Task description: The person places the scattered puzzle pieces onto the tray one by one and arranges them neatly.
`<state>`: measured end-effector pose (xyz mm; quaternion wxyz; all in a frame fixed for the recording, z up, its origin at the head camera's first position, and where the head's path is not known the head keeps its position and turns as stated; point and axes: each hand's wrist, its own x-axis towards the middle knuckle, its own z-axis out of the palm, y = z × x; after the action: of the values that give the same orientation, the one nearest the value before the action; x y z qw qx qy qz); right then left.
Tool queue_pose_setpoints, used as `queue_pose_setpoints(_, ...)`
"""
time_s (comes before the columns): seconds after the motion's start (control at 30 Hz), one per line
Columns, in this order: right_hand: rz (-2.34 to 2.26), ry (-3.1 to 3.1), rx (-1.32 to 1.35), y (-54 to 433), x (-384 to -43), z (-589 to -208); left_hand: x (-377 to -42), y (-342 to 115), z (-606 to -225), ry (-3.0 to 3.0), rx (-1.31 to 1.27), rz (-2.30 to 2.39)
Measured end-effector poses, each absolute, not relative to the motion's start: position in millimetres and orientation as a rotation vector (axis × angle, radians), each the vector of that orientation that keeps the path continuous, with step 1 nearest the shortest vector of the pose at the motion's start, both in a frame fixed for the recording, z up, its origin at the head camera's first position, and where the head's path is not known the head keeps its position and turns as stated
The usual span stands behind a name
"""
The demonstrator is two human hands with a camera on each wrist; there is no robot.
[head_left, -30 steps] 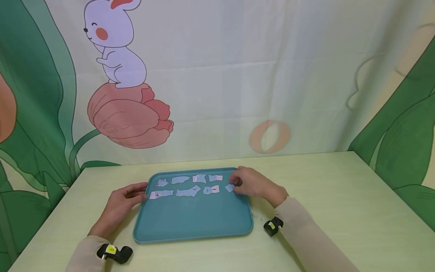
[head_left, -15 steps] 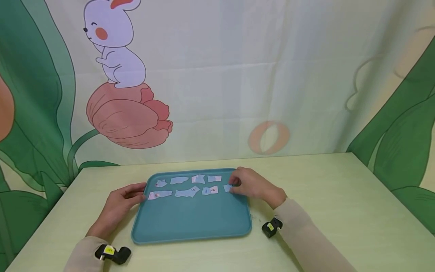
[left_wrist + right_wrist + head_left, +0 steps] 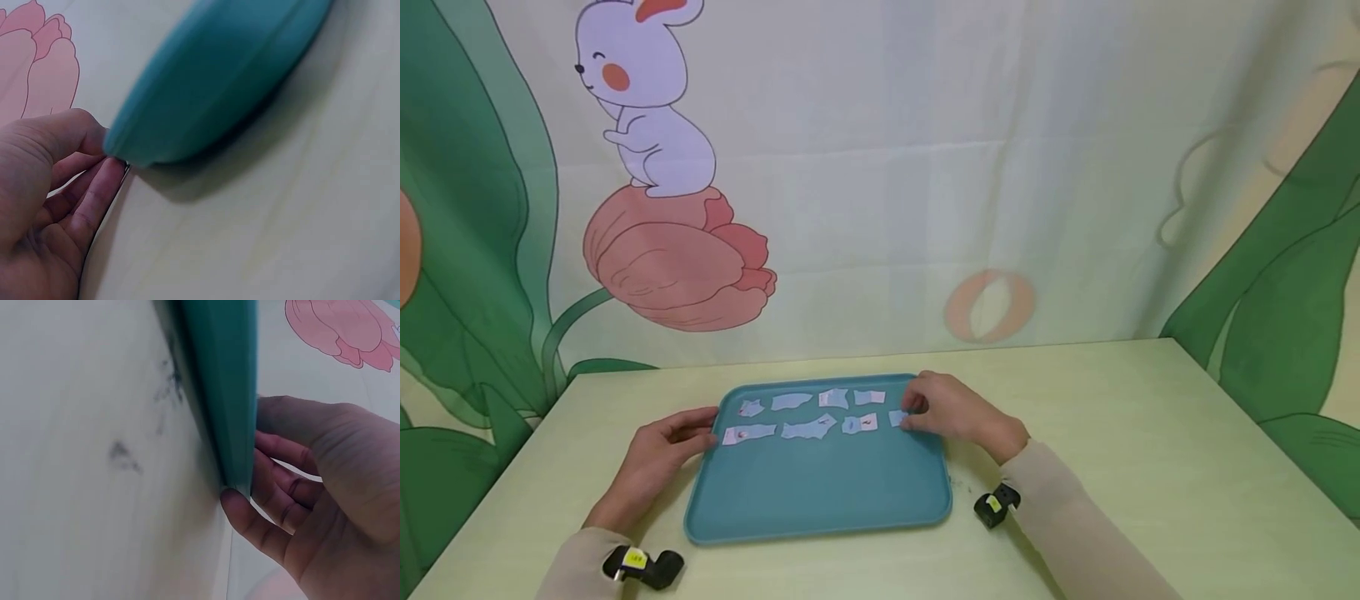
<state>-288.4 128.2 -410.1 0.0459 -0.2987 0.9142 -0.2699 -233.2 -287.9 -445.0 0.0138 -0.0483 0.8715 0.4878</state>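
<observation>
Torn pieces of blue and pink printed paper (image 3: 808, 427) lie in two rows across the upper part of a teal tray (image 3: 820, 492). My left hand (image 3: 655, 458) touches the tray's left rim with its fingertips, the fingers only slightly bent. At the tray's right side, my right hand (image 3: 955, 408) reaches over the rim. Its thumb and curled fingers pinch a small blue paper piece (image 3: 896, 418) at the right end of the lower row. Part of that piece is hidden by the fingertips. Both wrist views show the tray's side beside the fingers, not the paper.
The tray lies on a pale yellow-green table (image 3: 1097, 408). Behind the table hangs a curtain (image 3: 850, 208) printed with a rabbit, a tulip and leaves. Small black wrist cameras (image 3: 643, 567) sit on both sleeves. Dark marks (image 3: 122, 453) show on the table near the tray's right side.
The small blue piece under my right fingertips has turned slightly and lies straighter in its row. The whole scene drifts a little left and down in the head view. The left hand keeps its place.
</observation>
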Motion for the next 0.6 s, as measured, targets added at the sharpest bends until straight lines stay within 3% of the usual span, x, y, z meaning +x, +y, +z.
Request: queue_pose_setpoints(0.6, -1.008, 3.058, -0.811, 148.1, -284.3, -394.4, -232.8, -281.5, -434.1, 2.698, -0.170, 1.558)
